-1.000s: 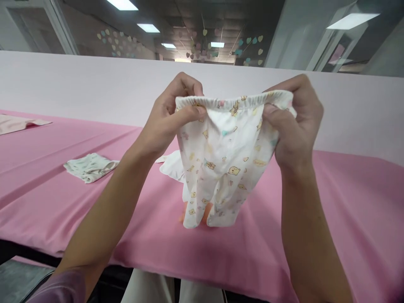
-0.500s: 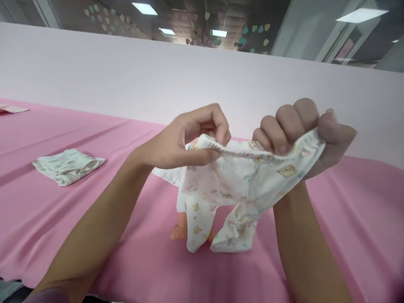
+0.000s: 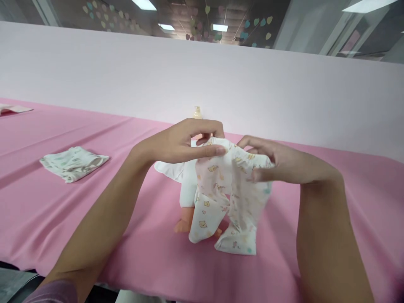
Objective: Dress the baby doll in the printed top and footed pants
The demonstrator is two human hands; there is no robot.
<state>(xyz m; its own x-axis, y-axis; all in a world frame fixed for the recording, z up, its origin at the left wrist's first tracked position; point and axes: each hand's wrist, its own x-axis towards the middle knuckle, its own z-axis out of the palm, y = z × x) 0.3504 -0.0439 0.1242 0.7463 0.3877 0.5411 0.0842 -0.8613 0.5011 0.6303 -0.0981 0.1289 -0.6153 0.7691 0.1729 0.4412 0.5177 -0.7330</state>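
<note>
Small white baby pants [image 3: 211, 187] with a bear print hang upright in front of me, their leg ends down at the pink cloth. My left hand [image 3: 192, 141] pinches the waistband at its left part, thumb in front and fingers behind. At the right end of the waistband, my right hand [image 3: 271, 160] grips the fabric, its fingertips slightly blurred. Behind the pants lies a doll in a white garment [image 3: 188, 185]; an orange-toned doll foot [image 3: 183, 225] shows below. Most of the doll is hidden by the pants and my hands.
A folded white cloth with a green print [image 3: 74, 163] lies to the left on the pink tablecloth [image 3: 142, 261]. At the far left edge is a pinkish piece of fabric [image 3: 14, 109]. A cream pump-topped bottle [image 3: 197, 112] shows behind my left hand. A white partition [image 3: 126, 75] stands at the back.
My right hand has come down and inward, from a raised fist pulling the waistband wide to a grip nearer my left hand. The waistband is less stretched, and the pants hang more loosely.
</note>
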